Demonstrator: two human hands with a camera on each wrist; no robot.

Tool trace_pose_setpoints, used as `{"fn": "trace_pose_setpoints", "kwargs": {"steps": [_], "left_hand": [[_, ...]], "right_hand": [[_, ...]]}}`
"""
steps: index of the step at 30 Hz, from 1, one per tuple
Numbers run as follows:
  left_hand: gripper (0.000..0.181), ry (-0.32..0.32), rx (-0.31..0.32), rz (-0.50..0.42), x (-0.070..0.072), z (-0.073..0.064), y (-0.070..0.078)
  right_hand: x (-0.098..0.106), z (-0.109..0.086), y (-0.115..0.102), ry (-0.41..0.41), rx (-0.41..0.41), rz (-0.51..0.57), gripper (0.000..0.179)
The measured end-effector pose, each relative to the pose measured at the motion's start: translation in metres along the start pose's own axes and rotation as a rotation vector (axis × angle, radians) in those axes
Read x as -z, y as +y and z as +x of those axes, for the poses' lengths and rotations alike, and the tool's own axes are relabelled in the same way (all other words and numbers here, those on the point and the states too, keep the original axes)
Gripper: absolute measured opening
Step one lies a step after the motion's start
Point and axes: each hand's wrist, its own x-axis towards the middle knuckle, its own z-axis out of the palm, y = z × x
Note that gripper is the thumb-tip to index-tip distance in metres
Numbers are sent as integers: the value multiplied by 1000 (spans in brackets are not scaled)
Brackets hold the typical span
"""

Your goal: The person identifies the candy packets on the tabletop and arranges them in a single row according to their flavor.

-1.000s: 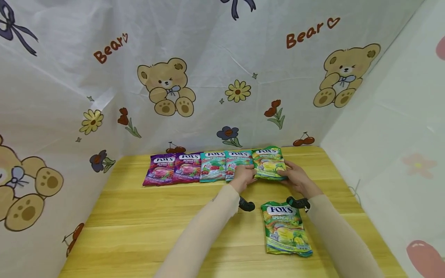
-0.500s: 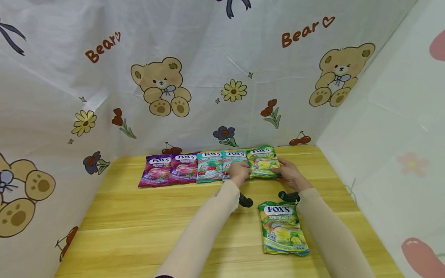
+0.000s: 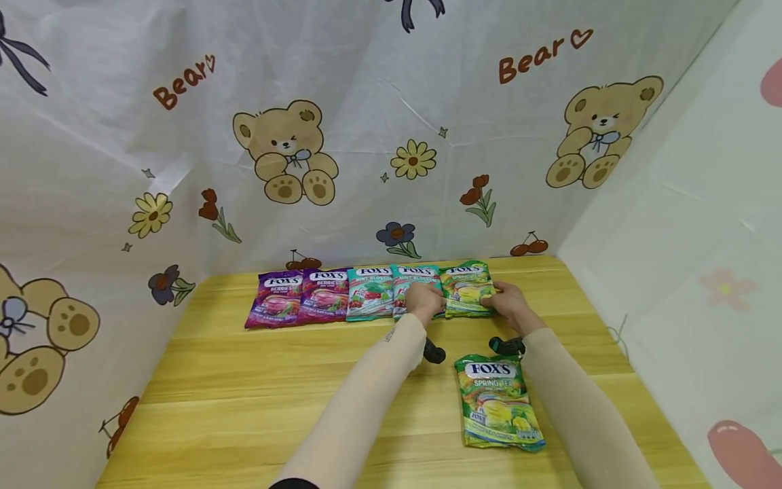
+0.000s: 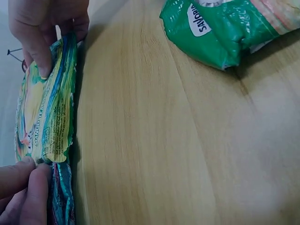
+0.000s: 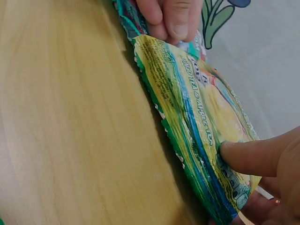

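A green and yellow Fox's Spring Tea candy bag [image 3: 466, 291] lies at the right end of a row of candy bags along the back wall. My right hand [image 3: 510, 307] pinches its right edge, with the thumb [image 5: 246, 154] on the printed front in the right wrist view. At its left edge, my left hand [image 3: 424, 301] pinches the near corner, seen by the fingers [image 4: 35, 192] in the left wrist view. That hand overlaps the teal Mint Blossom bag [image 3: 400, 288] beside it. A second Spring Tea bag [image 3: 497, 404] lies face up nearer me, between my forearms.
Leftward in the row come another Mint Blossom bag [image 3: 369, 295] and two purple Berries bags [image 3: 324, 299]. A bear-printed cloth wall [image 3: 360, 102] rises behind the wooden table [image 3: 256, 394], and a white wall [image 3: 684, 258] stands at the right. A thin cord hangs near the right edge.
The Spring Tea bag in my hands has settled slightly lower, beside the Mint Blossom bag. My left hand has shifted onto that neighbouring bag. The head view has turned a little.
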Motion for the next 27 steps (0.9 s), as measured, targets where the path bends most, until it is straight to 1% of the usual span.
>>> {"fn": "trace_pose_setpoints", "kwargs": {"steps": [3,6,10,14,19,21,24,27], "left_hand": [[8,-8,2,29,0,-1,2],[10,-22,9,16,-1,0,1],[13,-46,25,-49,-3,5,-2],[15,-66,43,-125,-2,6,-3],[23,-98,59,-225,3,2,-6],[25,-114,69,-254,5,-1,-9],[24,-127,83,-297,7,-5,-14],[22,-139,85,-355,7,-8,-19]], "right_hand": [[-2,2,0,14,-10,-29,71],[-3,4,0,11,-19,-44,71],[-1,5,-1,4,-25,-67,72],[0,5,0,7,-15,-98,73],[2,-1,1,45,58,-248,75],[3,-5,2,60,80,-281,75],[5,-12,4,54,91,-222,73],[11,-19,8,27,94,-141,72]]}}
